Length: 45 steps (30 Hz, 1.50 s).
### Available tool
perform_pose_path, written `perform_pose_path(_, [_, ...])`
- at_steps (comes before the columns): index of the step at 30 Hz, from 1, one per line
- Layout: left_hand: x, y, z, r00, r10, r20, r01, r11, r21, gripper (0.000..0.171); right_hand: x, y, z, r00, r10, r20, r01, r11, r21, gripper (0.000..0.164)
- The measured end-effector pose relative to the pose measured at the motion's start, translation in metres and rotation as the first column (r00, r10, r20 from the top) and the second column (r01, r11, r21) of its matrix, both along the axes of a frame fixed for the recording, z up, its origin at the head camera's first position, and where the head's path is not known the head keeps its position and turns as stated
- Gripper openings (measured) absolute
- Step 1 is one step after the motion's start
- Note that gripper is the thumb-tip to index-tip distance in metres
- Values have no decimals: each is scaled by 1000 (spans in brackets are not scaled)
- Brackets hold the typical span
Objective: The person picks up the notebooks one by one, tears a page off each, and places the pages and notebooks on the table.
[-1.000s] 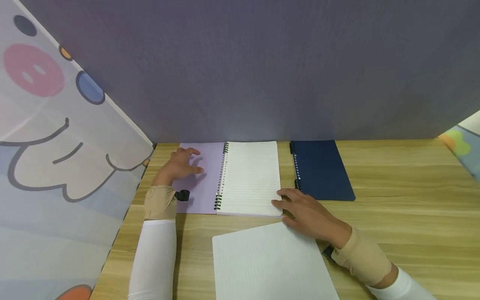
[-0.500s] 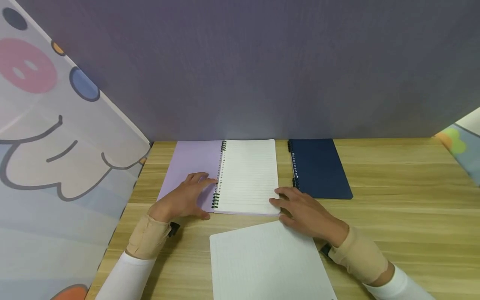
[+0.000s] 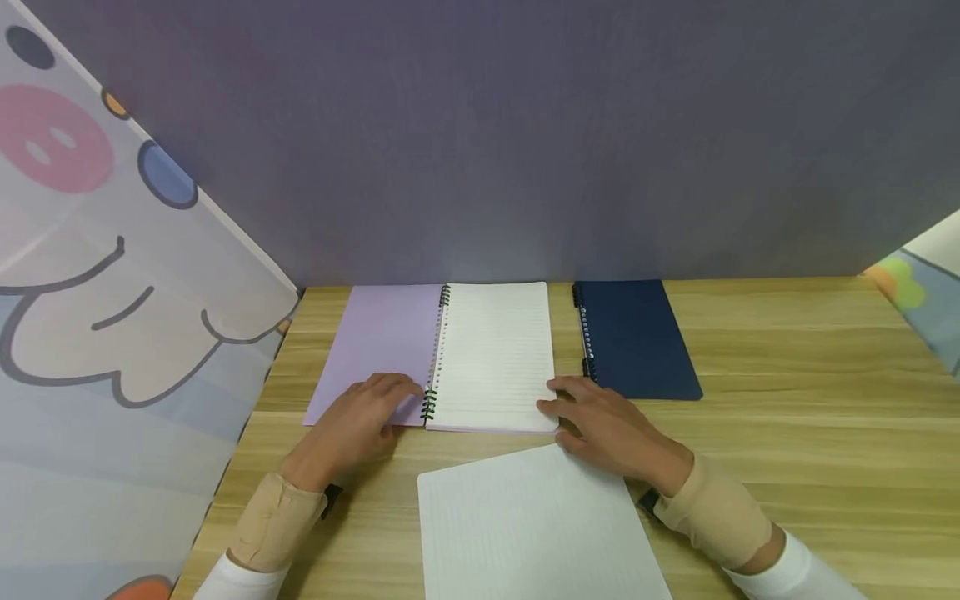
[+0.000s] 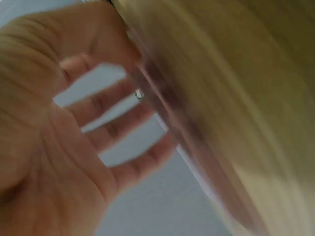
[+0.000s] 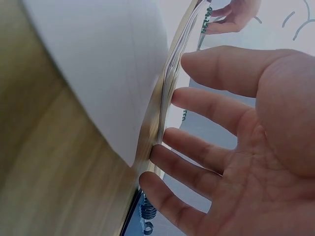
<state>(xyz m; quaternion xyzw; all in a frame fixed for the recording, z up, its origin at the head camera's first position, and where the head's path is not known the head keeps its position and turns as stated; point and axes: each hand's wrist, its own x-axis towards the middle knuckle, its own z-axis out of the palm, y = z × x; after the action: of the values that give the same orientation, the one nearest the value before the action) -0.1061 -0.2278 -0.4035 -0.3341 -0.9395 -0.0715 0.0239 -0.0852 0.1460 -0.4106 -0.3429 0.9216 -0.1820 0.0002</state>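
An open spiral notebook (image 3: 495, 358) lies flat, its lined white page to the right and its lilac cover (image 3: 375, 333) folded out to the left. My left hand (image 3: 348, 429) rests at the cover's front edge near the green spiral binding (image 3: 429, 404). In the left wrist view its fingers (image 4: 113, 130) reach over the cover, and the thumb meets the edge. My right hand (image 3: 615, 429) touches the page's lower right edge with spread, slightly bent fingers. A white lined sheet (image 3: 532, 525) lies nearer me, one corner beside the right thumb.
A closed navy ring-bound notebook (image 3: 637, 342) lies right of the open one, just beyond the right hand. Behind the wooden table (image 3: 810, 400) stands a grey panel (image 3: 525, 142). A cartoon-printed panel (image 3: 112, 333) borders the left side.
My left hand has come from the upper left of the lilac cover toward me and to its front edge by the spiral. The right hand stays at the page edge.
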Motion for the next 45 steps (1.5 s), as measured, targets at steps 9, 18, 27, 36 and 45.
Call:
perform_pose_path(9, [2, -9, 14, 935, 201, -292, -237, 967, -94, 44, 1, -1, 1, 999, -25, 23, 24, 1000, 19, 39])
perform_pose_path(18, [7, -6, 44, 756, 460, -466, -396, 888, 234, 58, 0, 0, 0, 999, -30, 20, 29, 999, 32, 38])
perform_pose_path(27, [6, 15, 45, 721, 531, -445, -204, 777, 596, 84, -1, -1, -1, 1000, -23, 21, 23, 999, 28, 38])
perform_pose_path(36, [1, 46, 25, 903, 281, -326, -84, 858, 506, 75, -4, -2, -2, 1000, -16, 24, 15, 1000, 20, 38])
perform_pose_path(45, [1, 67, -4, 999, 12, -38, -4, 980, 197, 65, -5, -1, -5, 1000, 3, -11, -2, 1000, 11, 34])
